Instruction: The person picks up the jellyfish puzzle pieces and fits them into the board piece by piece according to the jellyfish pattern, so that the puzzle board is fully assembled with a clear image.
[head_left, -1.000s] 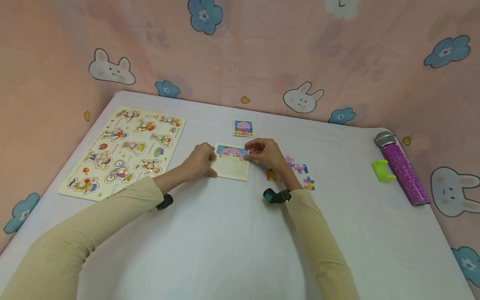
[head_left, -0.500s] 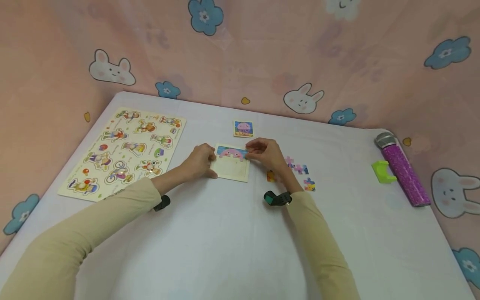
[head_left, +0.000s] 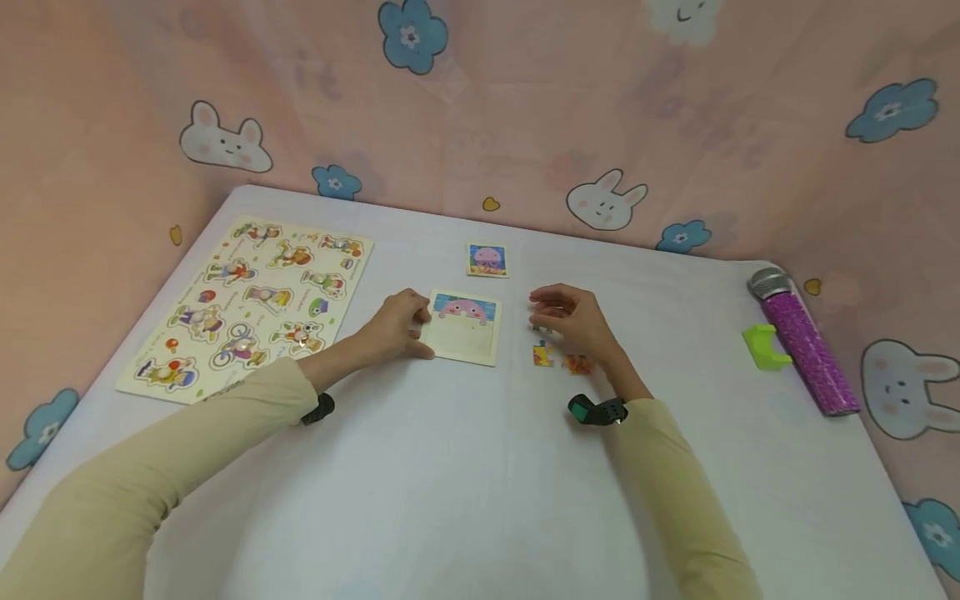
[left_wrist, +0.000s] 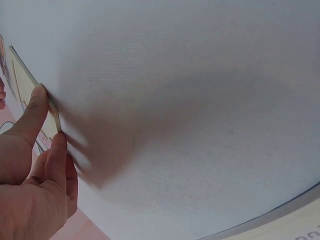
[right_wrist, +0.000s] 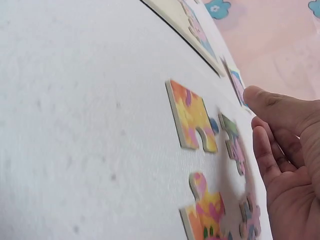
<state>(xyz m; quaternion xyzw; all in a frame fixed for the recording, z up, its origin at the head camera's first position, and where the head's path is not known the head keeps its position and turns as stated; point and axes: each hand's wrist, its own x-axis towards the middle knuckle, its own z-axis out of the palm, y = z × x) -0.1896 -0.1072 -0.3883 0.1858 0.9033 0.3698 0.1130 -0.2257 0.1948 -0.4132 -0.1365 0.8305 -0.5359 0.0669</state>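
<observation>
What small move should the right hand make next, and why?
Probably lower the right hand and pinch the small pink-and-green cardboard-like jigsaw piece. The hand looks empty and is close to that piece, the square cream puzzle tray has picture only along its far part, and the left hand holds the tray's left side.

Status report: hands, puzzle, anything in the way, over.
Left hand holding cream square puzzle tray by its edge. Right hand near loose multicoloured jigsaw pieces, holding nothing visible. Tray's top strip filled, rest bare. No obstruction seen.
</observation>
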